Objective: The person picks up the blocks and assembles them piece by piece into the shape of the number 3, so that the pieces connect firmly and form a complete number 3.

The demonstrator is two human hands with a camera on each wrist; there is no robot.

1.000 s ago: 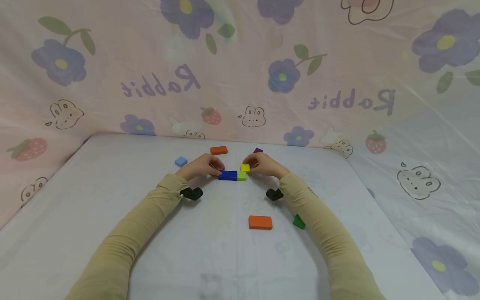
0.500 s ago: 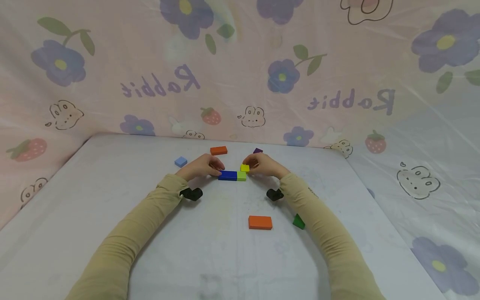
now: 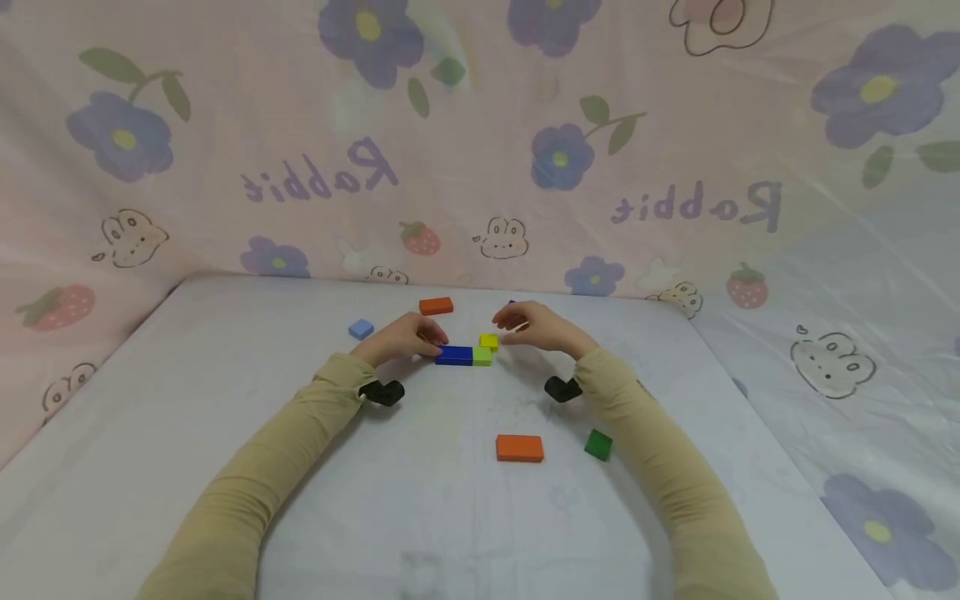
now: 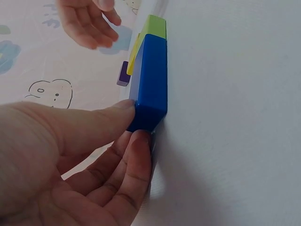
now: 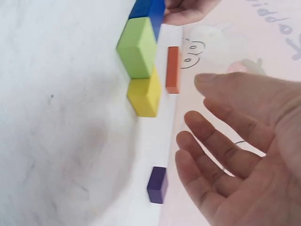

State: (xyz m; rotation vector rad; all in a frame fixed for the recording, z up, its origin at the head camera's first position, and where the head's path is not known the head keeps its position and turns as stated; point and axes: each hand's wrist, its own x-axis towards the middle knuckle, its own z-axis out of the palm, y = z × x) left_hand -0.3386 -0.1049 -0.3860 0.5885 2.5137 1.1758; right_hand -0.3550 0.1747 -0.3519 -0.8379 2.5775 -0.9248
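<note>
A long dark blue block (image 3: 454, 356) lies on the white table with a light green block (image 3: 482, 357) against its right end. Behind the green one sits a yellow block (image 3: 489, 342); in the right wrist view the yellow block (image 5: 145, 99) meets a corner of the green block (image 5: 137, 49). My left hand (image 3: 405, 335) holds the blue block's left end, its thumb on one side and fingertips at the end face in the left wrist view. My right hand (image 3: 543, 327) hovers just right of the yellow block, fingers loosely bent and holding nothing.
An orange block (image 3: 437, 306) and a light blue block (image 3: 362, 329) lie farther back on the left. A purple block (image 5: 157, 185) is behind my right hand. Nearer to me are another orange block (image 3: 519, 448) and a dark green block (image 3: 598, 445).
My right hand has let go of the yellow block and moved a little to the right, its fingers spreading. The dark green block shows more fully. My left hand stays at the blue block.
</note>
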